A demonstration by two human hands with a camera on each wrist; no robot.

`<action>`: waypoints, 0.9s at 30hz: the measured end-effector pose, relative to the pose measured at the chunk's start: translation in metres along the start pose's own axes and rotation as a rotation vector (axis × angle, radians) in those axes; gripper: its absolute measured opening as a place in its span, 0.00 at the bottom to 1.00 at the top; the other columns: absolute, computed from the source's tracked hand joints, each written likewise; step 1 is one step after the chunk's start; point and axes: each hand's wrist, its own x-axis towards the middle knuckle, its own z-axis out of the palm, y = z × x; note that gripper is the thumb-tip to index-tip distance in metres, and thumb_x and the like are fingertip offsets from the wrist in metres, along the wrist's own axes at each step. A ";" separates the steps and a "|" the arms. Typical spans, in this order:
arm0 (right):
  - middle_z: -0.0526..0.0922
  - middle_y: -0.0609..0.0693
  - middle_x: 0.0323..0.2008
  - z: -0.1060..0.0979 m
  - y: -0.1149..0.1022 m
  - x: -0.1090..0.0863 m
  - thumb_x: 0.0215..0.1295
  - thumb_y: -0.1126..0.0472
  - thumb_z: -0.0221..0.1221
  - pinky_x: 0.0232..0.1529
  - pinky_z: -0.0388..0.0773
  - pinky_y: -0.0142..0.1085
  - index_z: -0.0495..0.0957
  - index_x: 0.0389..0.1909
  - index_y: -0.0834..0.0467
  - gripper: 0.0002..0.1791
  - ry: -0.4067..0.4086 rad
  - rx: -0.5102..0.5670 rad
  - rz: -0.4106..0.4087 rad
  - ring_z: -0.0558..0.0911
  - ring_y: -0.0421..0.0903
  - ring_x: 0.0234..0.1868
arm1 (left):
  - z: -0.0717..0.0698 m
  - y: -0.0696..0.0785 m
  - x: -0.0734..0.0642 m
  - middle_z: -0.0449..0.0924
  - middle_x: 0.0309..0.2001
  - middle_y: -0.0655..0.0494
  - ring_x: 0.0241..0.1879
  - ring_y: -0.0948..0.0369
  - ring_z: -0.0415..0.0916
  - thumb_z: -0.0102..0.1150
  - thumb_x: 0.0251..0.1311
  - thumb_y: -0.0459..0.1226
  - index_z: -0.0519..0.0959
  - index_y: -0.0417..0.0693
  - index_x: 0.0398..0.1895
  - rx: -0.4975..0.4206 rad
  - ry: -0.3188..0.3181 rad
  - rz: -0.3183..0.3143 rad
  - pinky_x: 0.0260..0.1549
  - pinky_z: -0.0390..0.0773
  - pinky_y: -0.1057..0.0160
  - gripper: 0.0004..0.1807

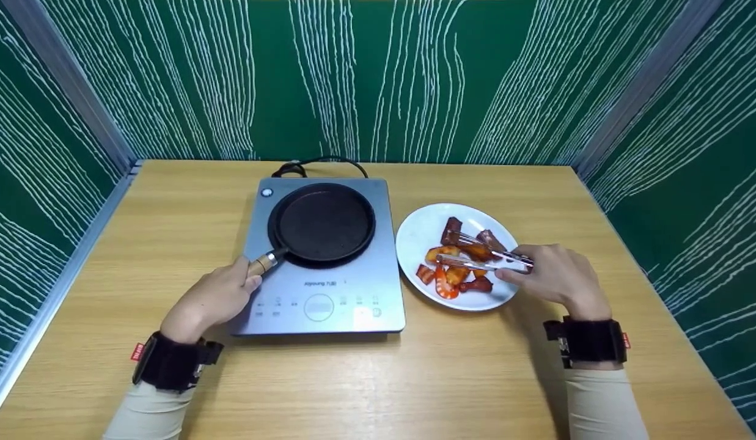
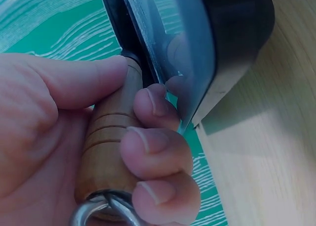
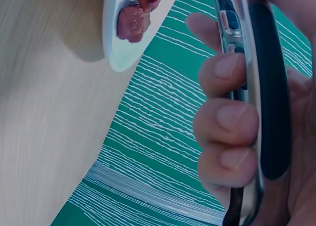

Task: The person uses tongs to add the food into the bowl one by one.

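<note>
My left hand [image 1: 216, 296] grips the wooden handle [image 2: 111, 137] of a dark, flat, round frying pan [image 1: 326, 223], its fingers curled round it in the left wrist view. Nothing lies in the pan, which sits on a silver induction cooker [image 1: 387, 275]. On the right, my right hand [image 1: 558, 272] holds metal tongs [image 1: 506, 263] with black grips [image 3: 271, 87]. The tongs' arms are spread apart over a white plate [image 1: 412, 235] of food. Brown meat pieces [image 1: 452, 231], yellowish-brown slices [image 1: 442, 253] and an orange-red shrimp [image 1: 446, 284] lie there; whether the tips touch any, I cannot tell.
A black power cord [image 1: 329, 159] loops behind the cooker on the wooden table [image 1: 463, 373]. Green panels [image 1: 378, 79] with white wavy lines enclose the back and both sides. The plate stands close beside the cooker's right edge.
</note>
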 end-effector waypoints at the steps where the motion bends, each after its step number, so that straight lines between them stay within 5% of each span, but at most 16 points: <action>1: 0.88 0.62 0.46 0.001 0.000 0.000 0.65 0.29 0.66 0.41 0.74 0.49 0.83 0.63 0.62 0.43 0.004 -0.008 -0.003 0.79 0.57 0.41 | 0.000 0.000 0.000 0.67 0.33 0.50 0.30 0.54 0.69 0.45 0.84 0.43 0.68 0.41 0.54 0.002 0.000 0.000 0.29 0.68 0.56 0.13; 11: 0.86 0.63 0.44 0.008 -0.008 0.005 0.67 0.35 0.67 0.38 0.69 0.48 0.83 0.63 0.62 0.38 0.014 -0.062 0.000 0.79 0.58 0.40 | 0.001 -0.001 0.001 0.68 0.32 0.50 0.29 0.54 0.69 0.45 0.84 0.43 0.68 0.42 0.53 0.018 0.010 0.007 0.28 0.67 0.56 0.13; 17: 0.76 0.54 0.26 0.012 -0.012 0.008 0.69 0.37 0.68 0.32 0.65 0.44 0.82 0.66 0.59 0.36 -0.006 -0.064 0.001 0.77 0.55 0.33 | 0.002 -0.002 0.001 0.67 0.31 0.51 0.29 0.54 0.69 0.46 0.84 0.42 0.68 0.42 0.50 0.051 0.029 0.021 0.28 0.68 0.56 0.11; 23: 0.78 0.55 0.30 0.011 -0.012 0.007 0.70 0.38 0.68 0.31 0.64 0.43 0.82 0.66 0.58 0.35 -0.013 -0.064 0.006 0.76 0.54 0.32 | 0.002 -0.002 0.001 0.69 0.32 0.50 0.30 0.53 0.70 0.45 0.84 0.43 0.68 0.42 0.52 0.044 0.021 0.014 0.28 0.69 0.56 0.12; 27: 0.72 0.53 0.23 0.011 -0.013 0.007 0.70 0.39 0.68 0.30 0.64 0.43 0.83 0.65 0.59 0.33 0.001 -0.078 -0.003 0.75 0.53 0.30 | 0.001 -0.001 0.001 0.69 0.32 0.50 0.30 0.53 0.70 0.45 0.84 0.43 0.68 0.42 0.52 0.050 0.019 0.014 0.28 0.69 0.56 0.12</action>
